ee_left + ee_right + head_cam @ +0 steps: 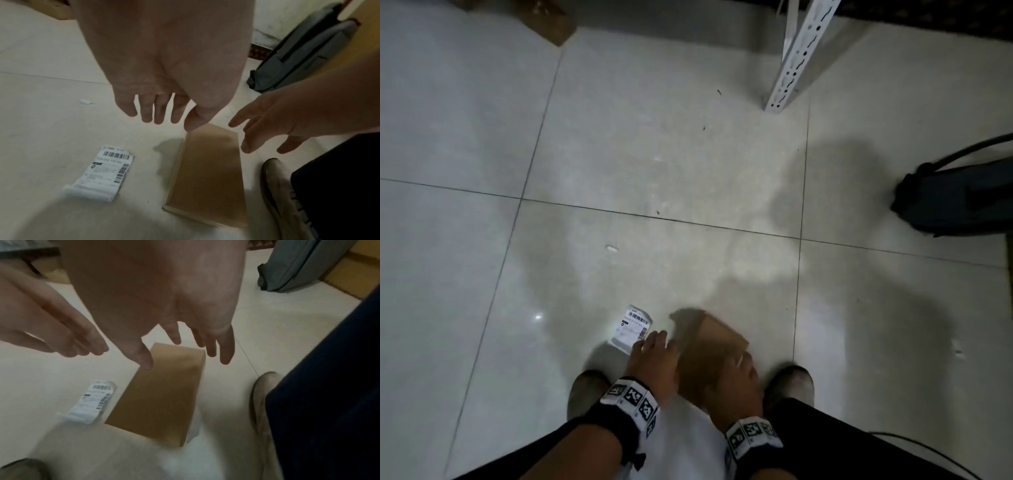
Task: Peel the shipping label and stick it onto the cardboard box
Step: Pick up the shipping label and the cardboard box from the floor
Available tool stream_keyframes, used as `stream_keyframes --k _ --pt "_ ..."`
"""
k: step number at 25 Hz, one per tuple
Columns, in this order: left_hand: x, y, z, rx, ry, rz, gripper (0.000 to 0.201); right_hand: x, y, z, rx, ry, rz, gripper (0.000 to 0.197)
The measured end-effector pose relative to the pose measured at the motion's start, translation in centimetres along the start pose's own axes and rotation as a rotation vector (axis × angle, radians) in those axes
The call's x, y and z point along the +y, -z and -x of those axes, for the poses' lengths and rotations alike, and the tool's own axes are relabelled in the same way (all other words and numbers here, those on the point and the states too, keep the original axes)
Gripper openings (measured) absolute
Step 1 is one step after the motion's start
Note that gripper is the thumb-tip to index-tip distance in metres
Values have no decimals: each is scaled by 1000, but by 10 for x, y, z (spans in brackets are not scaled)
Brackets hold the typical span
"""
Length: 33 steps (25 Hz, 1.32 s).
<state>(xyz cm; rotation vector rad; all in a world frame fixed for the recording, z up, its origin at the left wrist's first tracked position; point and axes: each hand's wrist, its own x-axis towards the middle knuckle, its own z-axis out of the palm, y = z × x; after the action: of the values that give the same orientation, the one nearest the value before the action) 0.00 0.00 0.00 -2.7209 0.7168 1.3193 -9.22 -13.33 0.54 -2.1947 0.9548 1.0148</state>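
both hands empty, fingers loose: left hand [654, 356] over the shipping label [631, 328] at 9 o'clock of the cardboard box [714, 346], right hand [739, 380] above the box, probably reaching to grab them off the floor [654, 154]

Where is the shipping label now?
The label lies flat on the floor tiles, apart from the box on its left side; neither open hand touches it.

You have one cardboard box [207, 175] and one shipping label [102, 173] on the floor, one grey bag [298, 53] far right, two shoes [791, 383] near, two hands [654, 359], and one white shelf leg [794, 61].
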Motion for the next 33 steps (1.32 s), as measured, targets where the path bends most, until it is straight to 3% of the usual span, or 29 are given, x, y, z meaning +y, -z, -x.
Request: stream_keyframes --k 4,8,11,14,16,19,21,25,30,33 --pt "-4 -29 -33 -97 16 264 39 14 -24 -39 7 -152 -168 105" --pt "-7 -66 -70 -155 22 556 67 17 -43 -72 2 103 -267 119" --pt "-9 -70 -94 -68 60 825 51 16 -42 -100 81 304 -598 115" --pt "-19 -77 -109 -48 0 939 63 17 -46 -127 174 212 -1006 109" --pt "-18 -80 -109 -39 -15 941 70 15 -44 -128 163 169 -1058 85" --pt "-13 -79 -86 57 48 775 43 12 -36 -103 142 178 -811 39" --pt "-13 -82 -74 91 80 755 40 11 -30 -93 161 130 -605 27" --pt "-19 -82 -55 129 131 705 38 8 -22 -81 188 50 -478 46" --pt "-68 -70 -55 453 330 561 25 -17 -29 -68 387 285 -193 77" --pt "-108 -77 -62 437 592 480 39 -34 -48 -55 233 248 124 102"
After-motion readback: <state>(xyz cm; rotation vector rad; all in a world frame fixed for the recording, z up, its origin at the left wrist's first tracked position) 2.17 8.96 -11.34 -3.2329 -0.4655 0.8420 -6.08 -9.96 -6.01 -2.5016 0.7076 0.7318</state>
